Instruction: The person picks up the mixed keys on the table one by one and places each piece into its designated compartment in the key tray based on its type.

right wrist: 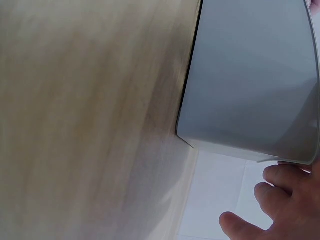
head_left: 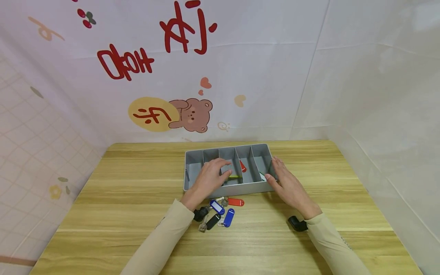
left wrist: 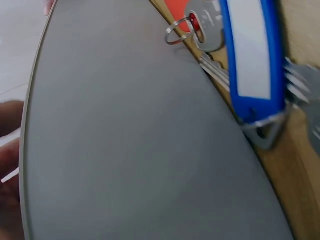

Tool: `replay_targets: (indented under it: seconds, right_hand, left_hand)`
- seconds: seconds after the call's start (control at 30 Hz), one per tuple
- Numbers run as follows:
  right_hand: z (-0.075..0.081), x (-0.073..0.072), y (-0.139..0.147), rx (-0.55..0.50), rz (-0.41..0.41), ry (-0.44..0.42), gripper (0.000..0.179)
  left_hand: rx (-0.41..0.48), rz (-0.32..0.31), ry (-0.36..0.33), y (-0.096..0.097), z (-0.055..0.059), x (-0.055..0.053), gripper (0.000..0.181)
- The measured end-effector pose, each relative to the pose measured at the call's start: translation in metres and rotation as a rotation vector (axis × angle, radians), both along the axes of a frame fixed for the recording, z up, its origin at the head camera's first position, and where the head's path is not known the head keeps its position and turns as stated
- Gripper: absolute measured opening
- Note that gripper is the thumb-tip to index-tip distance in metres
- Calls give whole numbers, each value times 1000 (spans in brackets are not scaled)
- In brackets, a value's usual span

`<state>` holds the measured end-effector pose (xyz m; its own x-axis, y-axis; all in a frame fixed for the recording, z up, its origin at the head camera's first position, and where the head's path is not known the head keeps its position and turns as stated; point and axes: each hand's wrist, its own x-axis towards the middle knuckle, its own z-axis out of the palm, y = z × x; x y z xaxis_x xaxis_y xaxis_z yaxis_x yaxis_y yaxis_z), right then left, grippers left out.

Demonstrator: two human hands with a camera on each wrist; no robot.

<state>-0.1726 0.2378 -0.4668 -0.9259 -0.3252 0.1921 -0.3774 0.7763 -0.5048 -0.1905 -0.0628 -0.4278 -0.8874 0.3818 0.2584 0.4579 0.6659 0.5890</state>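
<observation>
A grey divided tray [head_left: 252, 187] stands on the wooden table. My left hand [head_left: 210, 175] is over its middle compartments, thumb and fingers apart with nothing seen between them. Near that thumb, a yellow-green strip [head_left: 235, 177] shows in the middle compartment. At the tray's right end, my right hand [head_left: 292, 187] has its fingers along the outer side and its thumb by the front corner. A red key tag [head_left: 243, 166] leans in the compartment second from the right. Partly hidden by the right thumb, a green-and-white piece [head_left: 262, 176] lies in the rightmost one.
In front of the tray lie keys with tags: a red tag [head_left: 235, 202], a white-labelled blue tag [head_left: 217, 207], a plain blue tag [head_left: 228, 217] and a black tag [head_left: 213, 221]. A dark thin item [head_left: 187, 175] rests in the leftmost compartment. A printed wall cloth [head_left: 268, 76] hangs behind.
</observation>
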Motion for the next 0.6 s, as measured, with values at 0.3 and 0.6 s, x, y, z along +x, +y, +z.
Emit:
replay_targets:
  seconds: [0.3, 0.6]
  right_hand:
    - [0, 0, 0, -8, 2, -10, 78]
    - [1, 0, 0, 9, 2, -20, 78]
  left_hand:
    - [-18, -62, -15, -19, 0, 12, 62]
    - [-18, -117, -2, -42, 4, 33, 71]
